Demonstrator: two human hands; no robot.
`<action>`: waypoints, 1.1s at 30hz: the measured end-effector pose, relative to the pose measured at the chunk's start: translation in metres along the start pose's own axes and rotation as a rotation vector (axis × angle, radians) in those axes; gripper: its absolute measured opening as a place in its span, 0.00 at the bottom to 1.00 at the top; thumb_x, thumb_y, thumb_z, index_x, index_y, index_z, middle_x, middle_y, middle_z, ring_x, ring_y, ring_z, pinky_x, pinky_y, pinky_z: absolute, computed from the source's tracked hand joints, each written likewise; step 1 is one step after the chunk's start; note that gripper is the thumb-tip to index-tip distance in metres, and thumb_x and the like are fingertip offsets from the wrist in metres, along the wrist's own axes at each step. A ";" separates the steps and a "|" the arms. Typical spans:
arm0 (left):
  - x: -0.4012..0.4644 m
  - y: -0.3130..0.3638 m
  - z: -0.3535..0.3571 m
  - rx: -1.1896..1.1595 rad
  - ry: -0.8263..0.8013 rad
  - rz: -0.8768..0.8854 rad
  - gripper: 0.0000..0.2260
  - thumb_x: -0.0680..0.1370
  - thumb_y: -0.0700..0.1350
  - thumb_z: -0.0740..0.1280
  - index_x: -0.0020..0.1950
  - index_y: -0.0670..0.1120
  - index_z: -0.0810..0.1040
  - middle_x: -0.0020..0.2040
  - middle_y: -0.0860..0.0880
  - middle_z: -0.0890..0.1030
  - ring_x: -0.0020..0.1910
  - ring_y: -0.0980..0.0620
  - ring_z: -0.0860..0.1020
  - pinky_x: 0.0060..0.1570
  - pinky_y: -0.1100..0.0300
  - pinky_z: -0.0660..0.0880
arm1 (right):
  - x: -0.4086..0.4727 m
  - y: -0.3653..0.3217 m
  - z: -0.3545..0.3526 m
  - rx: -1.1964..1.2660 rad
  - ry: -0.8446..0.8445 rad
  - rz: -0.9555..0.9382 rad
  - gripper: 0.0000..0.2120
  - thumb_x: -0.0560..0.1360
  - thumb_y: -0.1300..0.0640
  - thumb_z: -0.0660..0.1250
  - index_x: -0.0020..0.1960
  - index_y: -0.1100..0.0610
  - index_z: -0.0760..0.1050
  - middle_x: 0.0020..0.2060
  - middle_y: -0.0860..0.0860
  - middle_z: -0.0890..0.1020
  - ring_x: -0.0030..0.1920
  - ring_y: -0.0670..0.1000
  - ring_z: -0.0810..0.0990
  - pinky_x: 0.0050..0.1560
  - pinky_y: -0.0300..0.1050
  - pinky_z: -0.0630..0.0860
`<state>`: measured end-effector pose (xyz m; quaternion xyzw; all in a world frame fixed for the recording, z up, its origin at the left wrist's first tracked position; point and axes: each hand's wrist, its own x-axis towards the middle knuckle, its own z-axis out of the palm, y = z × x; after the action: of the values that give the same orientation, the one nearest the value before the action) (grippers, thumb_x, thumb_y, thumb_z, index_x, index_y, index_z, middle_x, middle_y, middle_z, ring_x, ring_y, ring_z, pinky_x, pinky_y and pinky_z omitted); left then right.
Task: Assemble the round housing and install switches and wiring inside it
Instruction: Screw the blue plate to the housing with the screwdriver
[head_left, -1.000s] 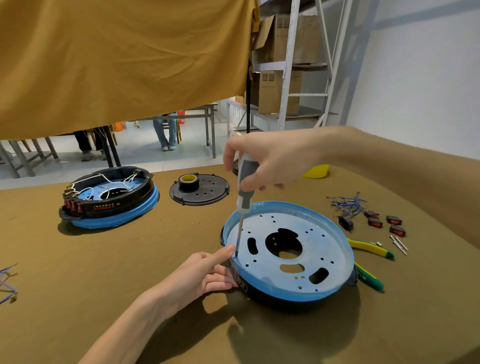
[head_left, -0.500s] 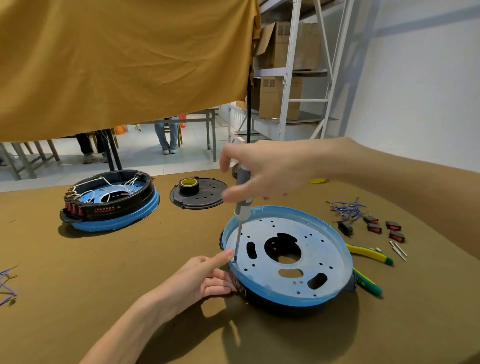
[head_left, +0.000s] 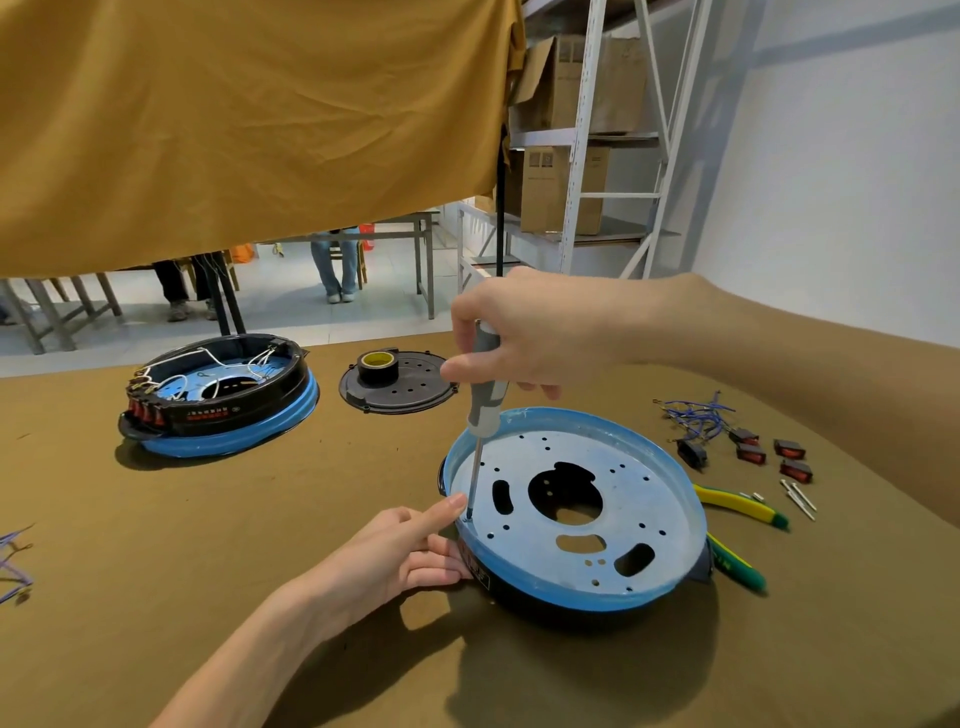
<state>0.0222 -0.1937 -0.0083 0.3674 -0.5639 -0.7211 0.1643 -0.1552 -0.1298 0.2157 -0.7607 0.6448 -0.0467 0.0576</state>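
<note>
On the brown table (head_left: 156, 571), the round housing (head_left: 576, 519) lies just right of your left hand (head_left: 395, 556), whose curled fingers touch its black side while the forefinger points at the rim. Your right hand (head_left: 535, 338) grips the screwdriver (head_left: 485, 395) upright, tip on the plate's left edge, beside that fingertip.

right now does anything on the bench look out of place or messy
Nothing stands out. The right hand holds the screwdriver upright, tip near the housing rim, left hand beside it. Switches and pliers lie loose to its right.
</note>
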 end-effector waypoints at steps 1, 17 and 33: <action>0.000 0.000 0.000 -0.003 0.001 -0.002 0.45 0.64 0.64 0.78 0.71 0.42 0.65 0.50 0.39 0.87 0.53 0.42 0.87 0.48 0.56 0.84 | 0.000 0.001 -0.001 0.006 -0.016 0.011 0.13 0.80 0.40 0.66 0.53 0.49 0.72 0.38 0.51 0.86 0.30 0.50 0.84 0.29 0.42 0.82; 0.002 -0.001 0.001 -0.013 0.012 0.021 0.35 0.64 0.64 0.78 0.60 0.46 0.69 0.49 0.39 0.87 0.51 0.42 0.87 0.46 0.57 0.83 | -0.005 0.002 -0.001 -0.019 -0.024 0.022 0.12 0.82 0.45 0.65 0.59 0.52 0.71 0.37 0.52 0.85 0.27 0.49 0.84 0.26 0.38 0.78; 0.006 -0.004 -0.003 0.006 0.010 0.010 0.38 0.62 0.66 0.80 0.61 0.46 0.69 0.50 0.39 0.87 0.52 0.42 0.87 0.47 0.56 0.84 | 0.002 0.007 -0.003 0.032 -0.061 0.040 0.13 0.81 0.43 0.66 0.55 0.51 0.71 0.34 0.52 0.86 0.27 0.51 0.84 0.25 0.39 0.77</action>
<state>0.0207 -0.1984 -0.0143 0.3686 -0.5671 -0.7167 0.1699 -0.1619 -0.1325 0.2176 -0.7477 0.6570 -0.0326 0.0906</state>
